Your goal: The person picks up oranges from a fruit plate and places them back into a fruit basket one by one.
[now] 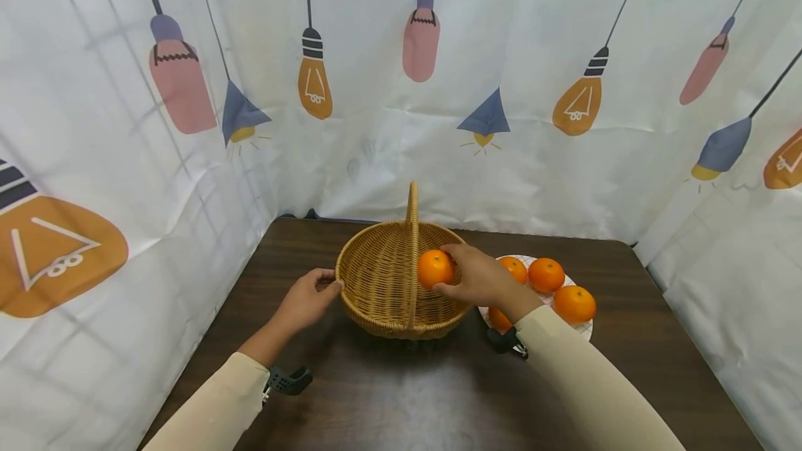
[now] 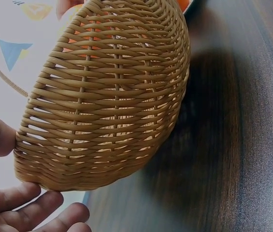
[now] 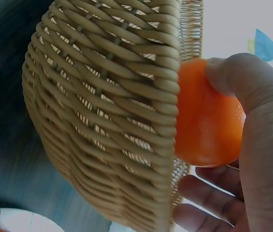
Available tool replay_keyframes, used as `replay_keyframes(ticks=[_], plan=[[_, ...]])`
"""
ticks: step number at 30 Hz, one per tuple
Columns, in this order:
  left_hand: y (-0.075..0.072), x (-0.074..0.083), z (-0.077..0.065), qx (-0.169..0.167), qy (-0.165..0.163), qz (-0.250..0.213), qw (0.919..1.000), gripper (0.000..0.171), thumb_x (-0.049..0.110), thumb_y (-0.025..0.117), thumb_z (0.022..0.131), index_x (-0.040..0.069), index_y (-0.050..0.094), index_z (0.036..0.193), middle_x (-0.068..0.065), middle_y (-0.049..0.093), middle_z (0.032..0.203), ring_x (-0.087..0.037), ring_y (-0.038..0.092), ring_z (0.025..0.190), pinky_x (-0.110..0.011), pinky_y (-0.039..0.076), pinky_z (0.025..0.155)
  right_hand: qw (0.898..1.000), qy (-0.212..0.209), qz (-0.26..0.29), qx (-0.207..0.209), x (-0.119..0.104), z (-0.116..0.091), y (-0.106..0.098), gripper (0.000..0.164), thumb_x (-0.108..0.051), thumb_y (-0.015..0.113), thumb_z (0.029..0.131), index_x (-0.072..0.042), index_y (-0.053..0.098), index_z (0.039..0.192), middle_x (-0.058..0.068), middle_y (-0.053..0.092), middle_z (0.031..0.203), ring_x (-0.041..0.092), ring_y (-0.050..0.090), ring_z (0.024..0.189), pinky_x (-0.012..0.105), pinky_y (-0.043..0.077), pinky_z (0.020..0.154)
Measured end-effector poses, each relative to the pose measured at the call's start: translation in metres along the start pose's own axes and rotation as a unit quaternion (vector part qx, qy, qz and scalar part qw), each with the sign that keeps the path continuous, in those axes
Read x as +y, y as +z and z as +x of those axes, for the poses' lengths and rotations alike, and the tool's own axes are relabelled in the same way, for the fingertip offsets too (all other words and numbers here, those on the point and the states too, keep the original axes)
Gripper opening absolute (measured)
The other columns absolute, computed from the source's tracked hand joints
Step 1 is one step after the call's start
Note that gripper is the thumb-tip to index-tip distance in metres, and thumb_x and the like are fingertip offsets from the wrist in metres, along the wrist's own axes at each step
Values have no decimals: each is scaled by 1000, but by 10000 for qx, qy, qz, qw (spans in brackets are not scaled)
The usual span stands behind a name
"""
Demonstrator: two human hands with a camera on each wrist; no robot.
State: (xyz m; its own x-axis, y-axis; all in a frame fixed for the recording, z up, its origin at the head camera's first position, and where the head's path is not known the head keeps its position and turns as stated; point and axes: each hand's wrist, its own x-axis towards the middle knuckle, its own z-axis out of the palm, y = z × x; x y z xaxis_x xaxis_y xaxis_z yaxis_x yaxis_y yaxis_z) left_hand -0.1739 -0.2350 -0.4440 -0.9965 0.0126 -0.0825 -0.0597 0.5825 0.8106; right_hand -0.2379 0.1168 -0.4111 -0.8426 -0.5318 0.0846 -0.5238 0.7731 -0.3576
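A wicker basket (image 1: 378, 275) with a tall arched handle (image 1: 412, 228) stands mid-table. At its left rim, my left hand (image 1: 308, 298) pinches the edge, thumb (image 2: 0, 135) on one side and fingers (image 2: 39, 210) on the other. My right hand (image 1: 481, 275) grips an orange (image 1: 435, 268) at the basket's right side, just inside the rim. In the right wrist view, the thumb lies over the fruit (image 3: 208, 118) and the fingers curl behind it, partly hidden. The basket's wall partly covers the orange there.
Right of the basket, a white plate (image 1: 586, 330) with a lined pattern bears several more oranges (image 1: 546, 275), partly behind my right forearm. The dark wooden table (image 1: 388, 395) meets a printed white curtain (image 1: 370, 159) at the back and sides.
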Motion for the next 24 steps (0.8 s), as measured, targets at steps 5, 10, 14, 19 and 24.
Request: replay_keyframes(ticks=[5, 10, 14, 19, 24], plan=[[0, 0, 0, -4, 9, 4, 10000, 52, 34, 57, 105, -4, 53, 141, -20, 60, 135, -37, 60, 124, -49, 54, 91, 9999, -82, -82, -93, -5, 4, 5, 80, -52, 78, 86, -10, 51, 148, 6, 59, 140, 20, 64, 107, 39, 54, 86], [0, -1, 0, 6, -28, 13, 10000, 52, 34, 57, 105, -3, 53, 141, -20, 60, 135, -37, 59, 124, -49, 54, 91, 9994, -166, -248, -177, -7, 8, 11, 76, -53, 79, 85, -13, 54, 145, 2, 61, 135, 17, 63, 105, 36, 53, 85], [1, 0, 0, 32, -26, 33, 10000, 53, 34, 58, 104, -4, 53, 141, -20, 60, 135, -37, 60, 124, -49, 54, 91, 9986, -211, -398, -270, -9, 11, 16, 73, -54, 78, 85, -14, 56, 142, 2, 63, 133, 19, 62, 108, 37, 52, 86], [1, 0, 0, 50, 15, 29, 10000, 52, 34, 57, 105, -5, 53, 140, -21, 61, 134, -38, 60, 123, -51, 53, 93, 9971, -207, -644, -360, -9, 14, 23, 69, -55, 77, 84, -16, 59, 137, -1, 65, 123, 17, 62, 103, 36, 52, 84], [1, -1, -1, 40, 25, 45, 10000, 54, 35, 57, 105, -5, 53, 140, -21, 61, 134, -38, 60, 122, -50, 53, 92, 9958, -248, -726, -505, -9, 15, 27, 63, -52, 78, 83, -16, 62, 132, -3, 67, 113, 16, 62, 95, 36, 51, 82]])
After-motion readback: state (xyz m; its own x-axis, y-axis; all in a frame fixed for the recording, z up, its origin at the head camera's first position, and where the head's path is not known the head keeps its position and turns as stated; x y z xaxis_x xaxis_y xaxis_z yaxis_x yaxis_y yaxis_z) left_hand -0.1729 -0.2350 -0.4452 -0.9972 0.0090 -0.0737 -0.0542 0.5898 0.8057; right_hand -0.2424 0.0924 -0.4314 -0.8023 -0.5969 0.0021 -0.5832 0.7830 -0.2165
